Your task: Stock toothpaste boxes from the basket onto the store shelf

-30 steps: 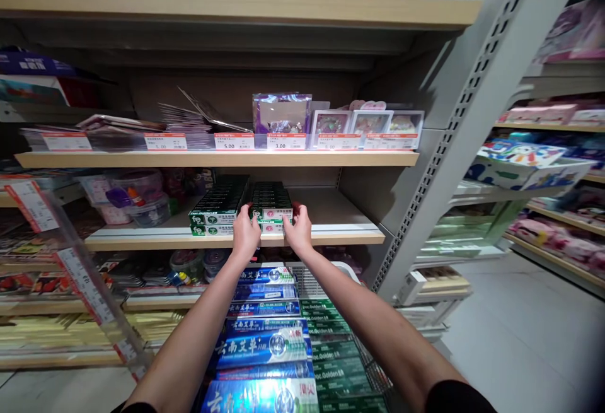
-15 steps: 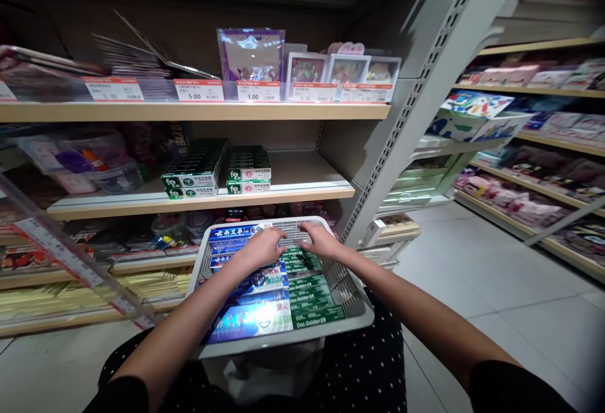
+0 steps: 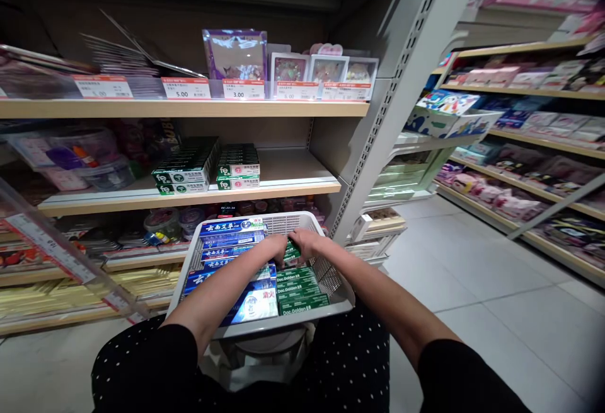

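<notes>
A light grey plastic basket (image 3: 344, 302) rests in front of my knees. On its left side lie blue and white toothpaste boxes (image 3: 227, 252); on its right side are rows of green Doc.Golden toothpaste boxes (image 3: 302, 293). My left hand (image 3: 275, 249) reaches down into the basket, its fingers bent at the left end of some green toothpaste boxes (image 3: 292, 250) near the back. My right hand (image 3: 306, 244) grips the far right end of the same boxes. The fingertips of both hands are partly hidden.
Behind the basket, a shelf (image 3: 302, 193) holds two stacks of green and white toothpaste boxes (image 3: 184, 170). Above it, another shelf (image 3: 293, 109) carries price tags and framed crafts. A grey upright post (image 3: 397, 91) stands at the right. Tiled floor (image 3: 454, 274) lies beyond.
Both hands have gone from above the back of the basket down onto the green boxes and closed on them. The view has shifted slightly, so shelves and basket appear farther left.
</notes>
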A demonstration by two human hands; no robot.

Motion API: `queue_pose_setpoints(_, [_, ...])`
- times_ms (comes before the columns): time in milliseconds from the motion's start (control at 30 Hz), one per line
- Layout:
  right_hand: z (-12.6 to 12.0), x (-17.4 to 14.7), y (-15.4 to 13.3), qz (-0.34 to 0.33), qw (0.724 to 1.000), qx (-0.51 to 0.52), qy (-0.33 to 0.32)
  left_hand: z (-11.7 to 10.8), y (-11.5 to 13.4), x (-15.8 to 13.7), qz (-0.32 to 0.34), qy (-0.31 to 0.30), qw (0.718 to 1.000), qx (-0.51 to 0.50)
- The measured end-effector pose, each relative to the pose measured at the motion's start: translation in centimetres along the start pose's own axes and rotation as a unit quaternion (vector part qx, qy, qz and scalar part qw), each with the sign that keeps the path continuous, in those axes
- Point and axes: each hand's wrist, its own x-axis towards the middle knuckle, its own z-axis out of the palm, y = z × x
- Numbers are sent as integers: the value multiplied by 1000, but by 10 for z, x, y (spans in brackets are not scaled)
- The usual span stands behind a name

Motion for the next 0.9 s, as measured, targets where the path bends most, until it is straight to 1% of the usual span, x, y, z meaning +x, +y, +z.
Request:
queue_pose_setpoints(67, [-29, 1, 1, -16, 1000, 9, -9, -11, -6, -10, 63, 56, 994, -70])
queue_pose_setpoints(133, [-57, 0, 1, -18, 999, 31, -30, -30, -14, -27, 111, 115, 975, -153])
queue_pose_setpoints(200, [-77, -2, -5, -24, 996, 83, -29, -51, -24, -51, 116, 156, 952, -238])
queue_pose_setpoints(267, [-81, -5, -18, -14, 985, 171, -6, -67, -36, -79, 102, 156, 925, -331])
queue_pose_setpoints(333, [-69, -6, -40, 13, 963, 270, 2, -72, -52, -108, 57, 148, 900, -406])
queue_pose_setpoints(367, [-58, -5, -52, 29, 950, 312, -11, -70, -61, -122, 22, 158, 884, -439])
queue_pose_setpoints(433, [-32, -2, -75, 57, 923, 377, -48, -59, -77, -143, -45, 168, 856, -487])
queue_pose_setpoints(467, [-18, 0, -86, 72, 915, 395, -45, -52, -84, -150, -78, 179, 840, -506])
queue_pose_setpoints(500, [-5, 2, -94, 85, 912, 400, -27, -43, -89, -155, -107, 192, 825, -521])
queue_pose_setpoints(567, [17, 5, -106, 109, 917, 383, 30, -28, -97, -159, -148, 224, 797, -541])
queue_pose_setpoints(633, [32, 7, -111, 128, 924, 349, 88, -15, -100, -157, -160, 264, 777, -548])
queue_pose_setpoints(700, [42, 6, -112, 141, 928, 317, 134, -5, -102, -154, -162, 311, 767, -538])
queue_pose_setpoints(767, [48, 4, -111, 140, 931, 291, 173, 1, -103, -152, -164, 358, 757, -522])
queue_pose_setpoints(833, [53, 2, -109, 125, 931, 277, 204, 5, -106, -152, -159, 381, 747, -521])
queue_pose_setpoints(900, [58, 1, -108, 114, 926, 271, 238, 7, -108, -154, -147, 386, 737, -536])
